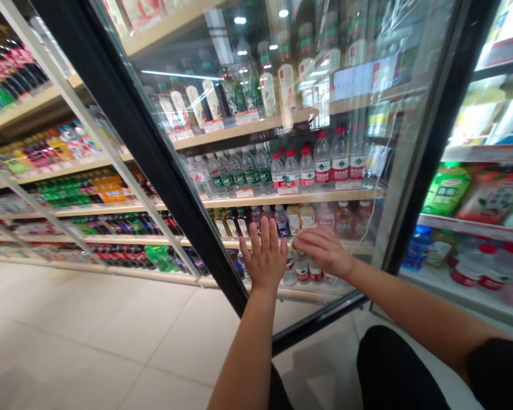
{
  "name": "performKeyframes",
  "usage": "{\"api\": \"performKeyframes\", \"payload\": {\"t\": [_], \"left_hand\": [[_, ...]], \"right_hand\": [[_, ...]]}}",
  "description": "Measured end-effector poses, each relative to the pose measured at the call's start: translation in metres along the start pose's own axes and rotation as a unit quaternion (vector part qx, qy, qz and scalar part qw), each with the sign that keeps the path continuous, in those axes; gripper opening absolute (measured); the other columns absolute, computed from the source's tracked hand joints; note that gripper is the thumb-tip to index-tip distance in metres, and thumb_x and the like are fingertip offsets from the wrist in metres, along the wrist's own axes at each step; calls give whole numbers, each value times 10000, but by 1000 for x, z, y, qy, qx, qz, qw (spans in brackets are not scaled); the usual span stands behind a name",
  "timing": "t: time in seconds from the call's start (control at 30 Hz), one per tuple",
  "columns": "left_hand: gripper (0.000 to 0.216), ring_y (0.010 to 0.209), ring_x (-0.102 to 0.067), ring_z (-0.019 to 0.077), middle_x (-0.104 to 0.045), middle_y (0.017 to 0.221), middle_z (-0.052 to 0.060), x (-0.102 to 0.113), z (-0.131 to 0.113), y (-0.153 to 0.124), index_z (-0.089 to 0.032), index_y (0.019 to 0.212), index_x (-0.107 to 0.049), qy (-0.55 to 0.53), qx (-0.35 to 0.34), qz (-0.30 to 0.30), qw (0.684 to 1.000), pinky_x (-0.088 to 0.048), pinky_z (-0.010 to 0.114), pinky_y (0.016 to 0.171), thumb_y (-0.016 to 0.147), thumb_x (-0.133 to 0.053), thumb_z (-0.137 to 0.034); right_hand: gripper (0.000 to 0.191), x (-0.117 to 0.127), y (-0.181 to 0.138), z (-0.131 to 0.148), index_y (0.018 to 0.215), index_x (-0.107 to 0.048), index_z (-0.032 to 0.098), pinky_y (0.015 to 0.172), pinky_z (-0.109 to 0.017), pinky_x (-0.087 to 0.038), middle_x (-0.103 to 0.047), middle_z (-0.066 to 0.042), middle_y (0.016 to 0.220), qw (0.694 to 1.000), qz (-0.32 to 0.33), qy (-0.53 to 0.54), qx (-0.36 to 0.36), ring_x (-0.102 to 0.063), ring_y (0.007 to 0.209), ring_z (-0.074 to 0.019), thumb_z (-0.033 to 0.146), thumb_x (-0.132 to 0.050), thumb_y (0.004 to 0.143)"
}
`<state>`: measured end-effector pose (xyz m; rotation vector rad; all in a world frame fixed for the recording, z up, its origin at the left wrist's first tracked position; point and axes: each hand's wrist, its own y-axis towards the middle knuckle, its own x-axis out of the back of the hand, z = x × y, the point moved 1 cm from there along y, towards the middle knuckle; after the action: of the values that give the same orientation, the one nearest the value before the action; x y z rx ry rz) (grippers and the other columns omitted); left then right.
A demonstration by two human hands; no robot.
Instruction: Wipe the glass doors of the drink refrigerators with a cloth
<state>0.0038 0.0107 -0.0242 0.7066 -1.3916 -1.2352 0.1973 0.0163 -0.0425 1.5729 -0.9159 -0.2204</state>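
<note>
A glass door [256,134] with a black frame [123,114] stands ajar in front of me. My left hand [264,259] is raised to the pane with its palm toward the glass and its fingers spread; it holds nothing. Just right of it is my right hand [327,250], its fingers stretched out toward the left near the same pane. Its palm and thumb are mostly hidden, and I see nothing held in it. Whether either palm presses on the glass is hard to tell.
Through the pane show wooden shelves with red-capped water bottles [322,159] and green-labelled bottles [239,171]. More drink shelves [81,188] run along the left. At right is a lit cooler shelf [474,228] with bottles. Pale floor tiles [89,341] lie below, near my dark-clothed knee [393,370].
</note>
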Motion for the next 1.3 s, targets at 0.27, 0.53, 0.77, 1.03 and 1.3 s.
{"api": "performKeyframes", "payload": {"t": [0.27,0.53,0.77,1.03,1.3], "left_hand": [[752,1515,-133,271,-398,1532,142,2,-1,1,-189,1583,-165,14,-7,-14,1000,-17,556,1249,970,-569,-348],[776,1510,-155,285,-395,1531,149,1,-2,0,-199,1587,-147,3,1,-1,1000,-22,574,1244,962,-583,-344],[775,1516,-99,241,-427,1510,144,2,-1,2,-177,1585,-164,26,-16,-27,999,-6,525,1254,960,-590,-345],[778,1519,-105,238,-450,1495,142,3,-1,3,-161,1578,-191,37,-22,-38,998,-6,510,1259,945,-613,-324],[711,1488,-262,264,-452,1497,120,4,0,2,-192,1576,-207,46,-17,-38,998,-49,521,1258,976,-558,-340]], "right_hand": [[335,3,11,1,1232,-663,242,959,-393,-527,-705,-73,1150,997,-54,3,-62,-608,1099,-201,113,-584,933],[428,11,47,-17,1332,-608,274,1048,-446,-486,-644,-93,1254,978,-146,-39,-146,-578,1204,-227,113,-530,943],[473,-4,31,-2,1398,-541,273,1005,-422,-517,-676,-78,1223,999,-35,3,-23,-593,1184,-217,119,-559,951],[538,6,66,-14,1426,-515,266,1070,-467,-471,-630,-108,1276,988,-130,-31,-83,-539,1251,-231,62,-550,930],[474,14,79,-32,1389,-559,287,1059,-454,-480,-631,-93,1277,981,-150,-60,-107,-563,1214,-232,114,-524,949]]}}
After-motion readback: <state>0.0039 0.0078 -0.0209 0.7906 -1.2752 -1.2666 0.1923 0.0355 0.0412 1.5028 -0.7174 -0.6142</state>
